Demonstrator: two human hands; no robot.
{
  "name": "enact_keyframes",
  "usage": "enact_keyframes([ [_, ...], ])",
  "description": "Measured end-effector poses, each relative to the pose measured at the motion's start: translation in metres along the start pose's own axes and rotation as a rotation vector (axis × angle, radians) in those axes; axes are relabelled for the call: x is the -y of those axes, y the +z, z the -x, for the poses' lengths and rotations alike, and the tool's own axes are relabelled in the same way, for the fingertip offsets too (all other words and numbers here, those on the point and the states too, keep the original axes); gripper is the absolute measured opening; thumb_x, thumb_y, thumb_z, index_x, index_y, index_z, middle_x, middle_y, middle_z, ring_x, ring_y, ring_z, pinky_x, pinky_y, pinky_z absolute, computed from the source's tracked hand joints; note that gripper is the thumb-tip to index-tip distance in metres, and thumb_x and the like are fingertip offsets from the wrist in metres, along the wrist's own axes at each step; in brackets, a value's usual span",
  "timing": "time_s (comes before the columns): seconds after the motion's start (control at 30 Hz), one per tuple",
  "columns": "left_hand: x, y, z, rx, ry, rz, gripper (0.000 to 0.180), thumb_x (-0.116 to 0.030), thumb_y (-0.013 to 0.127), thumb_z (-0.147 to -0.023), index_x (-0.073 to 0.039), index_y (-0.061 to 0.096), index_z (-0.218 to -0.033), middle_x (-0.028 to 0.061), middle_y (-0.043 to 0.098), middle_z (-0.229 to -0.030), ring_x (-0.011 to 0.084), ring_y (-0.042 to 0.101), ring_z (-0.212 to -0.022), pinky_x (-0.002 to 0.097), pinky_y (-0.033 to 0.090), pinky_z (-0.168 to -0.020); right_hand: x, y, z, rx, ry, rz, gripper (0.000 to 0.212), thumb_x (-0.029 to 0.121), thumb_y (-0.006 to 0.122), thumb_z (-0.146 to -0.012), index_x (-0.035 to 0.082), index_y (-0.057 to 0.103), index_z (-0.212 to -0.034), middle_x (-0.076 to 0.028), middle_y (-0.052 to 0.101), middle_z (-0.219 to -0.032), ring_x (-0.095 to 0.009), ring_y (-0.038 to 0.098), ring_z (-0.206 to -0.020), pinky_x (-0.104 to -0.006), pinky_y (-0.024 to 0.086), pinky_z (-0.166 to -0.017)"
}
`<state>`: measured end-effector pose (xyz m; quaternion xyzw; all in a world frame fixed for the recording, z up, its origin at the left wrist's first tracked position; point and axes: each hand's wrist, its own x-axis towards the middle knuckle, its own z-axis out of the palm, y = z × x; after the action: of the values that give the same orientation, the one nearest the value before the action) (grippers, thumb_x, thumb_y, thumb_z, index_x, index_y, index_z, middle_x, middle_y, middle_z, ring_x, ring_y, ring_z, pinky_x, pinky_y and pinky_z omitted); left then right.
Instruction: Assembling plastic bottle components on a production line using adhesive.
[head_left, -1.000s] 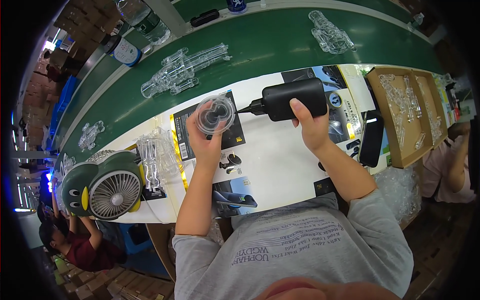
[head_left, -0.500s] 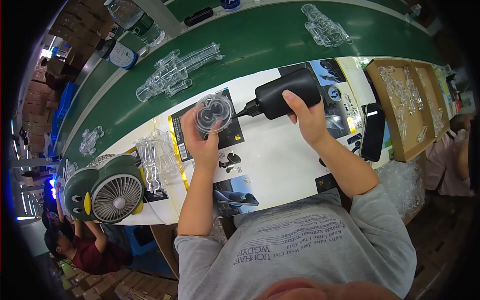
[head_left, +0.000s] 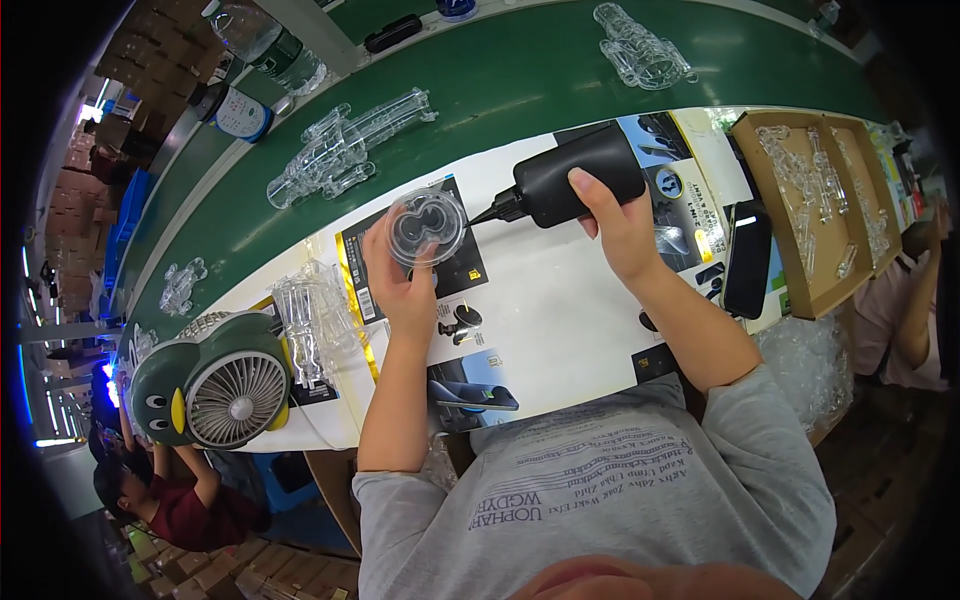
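Observation:
A round, clear plastic piece point(head_left: 428, 226) with a raised figure-eight shape inside is gripped by my left hand point(head_left: 400, 285), its face turned up. My right hand point(head_left: 620, 225) is wrapped round a black squeeze bottle point(head_left: 578, 175) lying on its side. The bottle's thin pointed nozzle point(head_left: 485, 214) reaches left to the rim of the clear piece; whether it touches, I cannot tell. Beyond my hands, a long clear plastic assembly point(head_left: 345, 150) lies on the green surface point(head_left: 510, 100). Another clear assembly point(head_left: 640, 50) lies farther back to the right.
A green fan point(head_left: 235, 395) and clear parts point(head_left: 312, 320) stand left. At right are a black phone point(head_left: 746, 262) and a cardboard tray point(head_left: 800, 260) of clear pieces. Bottles point(head_left: 265, 45) line the far left edge. Other people point(head_left: 190, 500) sit at both sides.
The black bottle has tilted slightly, its body and nozzle rising a little in the picture. My left hand keeps the round clear piece in nearly the same spot.

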<state>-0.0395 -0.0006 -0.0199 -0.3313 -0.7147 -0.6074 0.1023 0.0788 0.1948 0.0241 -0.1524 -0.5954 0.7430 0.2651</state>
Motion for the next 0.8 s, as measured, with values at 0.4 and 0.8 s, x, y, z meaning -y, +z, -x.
enact_keyframes([
  [0.4,-0.0044,0.0031,-0.001,0.037,-0.038,0.103,0.037,-0.005,0.052,-0.085,0.005,0.043,-0.12,0.015,0.048,-0.12,0.0229,0.047,-0.112,0.0328,0.033,-0.097,0.0016,-0.0017,-0.0084,-0.001,0.074,-0.067,0.02,0.023,0.057,-0.082,0.006,0.052,-0.089,0.0,0.051,-0.07,-0.003,0.038,-0.047,-0.0172,0.029,-0.039],
  [0.8,-0.005,0.0005,0.0018,0.07,0.0,0.052,0.038,-0.009,0.043,-0.088,0.005,0.04,-0.123,0.0153,0.047,-0.121,0.0228,0.046,-0.111,0.0329,0.033,-0.097,0.0035,-0.0012,-0.0089,-0.049,0.114,-0.134,0.02,0.024,0.062,-0.08,0.006,0.054,-0.077,0.002,0.047,-0.06,-0.002,0.038,-0.044,-0.0182,0.028,-0.038],
])
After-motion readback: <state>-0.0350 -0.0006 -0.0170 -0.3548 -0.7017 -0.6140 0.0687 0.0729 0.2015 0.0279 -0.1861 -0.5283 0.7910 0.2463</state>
